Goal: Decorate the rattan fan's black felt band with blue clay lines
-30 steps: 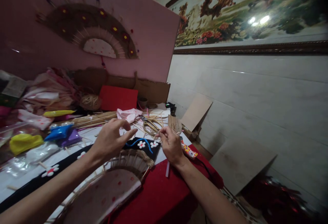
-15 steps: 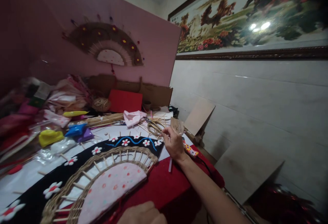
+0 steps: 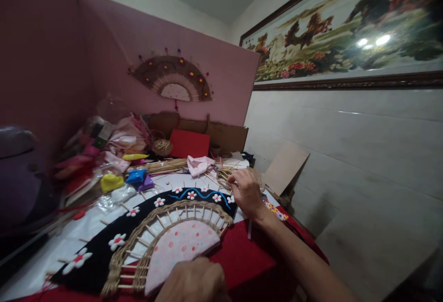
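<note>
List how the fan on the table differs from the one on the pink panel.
The table fan lies on the table; the hanging fan is up against the panel.
The table fan's outer band is black, the hanging fan's brown.
The table fan's flowers are white with red centres; the hanging fan's are red with yellow centres.
Both share a pale, spotted half-round centre.

Table (image 3: 85,230), covered in white, with red cloth (image 3: 249,251) along its near edge. Directly on it: a half-round fan (image 3: 145,210) spreading from the near-left corner towards the right edge; packets of yellow (image 3: 111,182), blue (image 3: 136,176) and purple (image 3: 147,183) material, left of centre; thin sticks (image 3: 166,167) and pink spotted cloth (image 3: 199,165), towards the far edge.
</note>
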